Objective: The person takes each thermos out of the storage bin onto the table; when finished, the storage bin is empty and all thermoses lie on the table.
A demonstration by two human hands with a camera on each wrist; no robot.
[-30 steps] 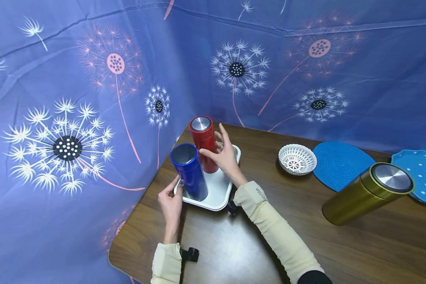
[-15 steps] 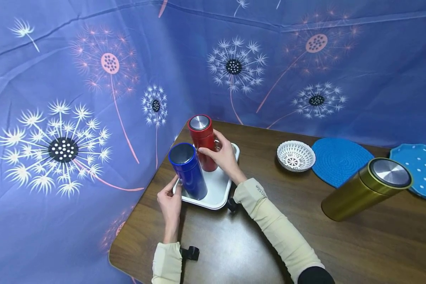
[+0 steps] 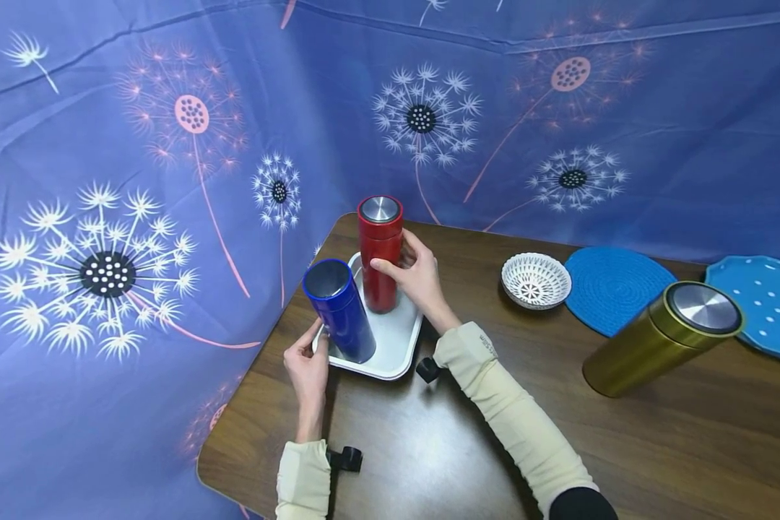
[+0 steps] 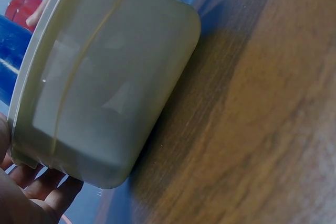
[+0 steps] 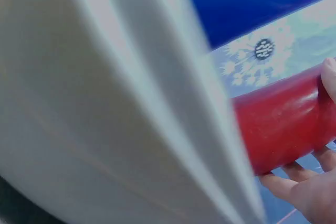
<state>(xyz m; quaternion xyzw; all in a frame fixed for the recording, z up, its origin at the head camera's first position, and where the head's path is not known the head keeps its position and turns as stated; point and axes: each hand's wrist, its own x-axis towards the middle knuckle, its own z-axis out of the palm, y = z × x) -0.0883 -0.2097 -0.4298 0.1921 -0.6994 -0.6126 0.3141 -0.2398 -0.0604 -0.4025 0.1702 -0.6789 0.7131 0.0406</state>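
Note:
My right hand (image 3: 421,278) grips a red thermos flask (image 3: 380,249) with a silver lid top, thumb on its near side. The flask stands upright inside a white plastic tub (image 3: 390,361); whether its base touches the bottom I cannot tell. A blue thermos flask (image 3: 346,321) leans to the left in the tub's front part. At the tub's left front corner, my left hand (image 3: 308,365) holds the rim. The left wrist view shows its fingers (image 4: 50,184) under the rim of the deep tub wall (image 4: 105,93). In the right wrist view, fingers (image 5: 294,179) curl round the red flask.
A gold thermos flask (image 3: 663,339) stands at the right on the wooden table (image 3: 494,375). Behind it lie a white patterned bowl (image 3: 536,280), a round blue placemat (image 3: 617,289) and a blue polka-dot tray (image 3: 763,303). A dandelion-print cloth (image 3: 338,108) hangs behind the table.
My right hand has closed round the red flask and shifted it slightly right and up, away from the blue one. My left hand stays on the rim. The head view has turned slightly.

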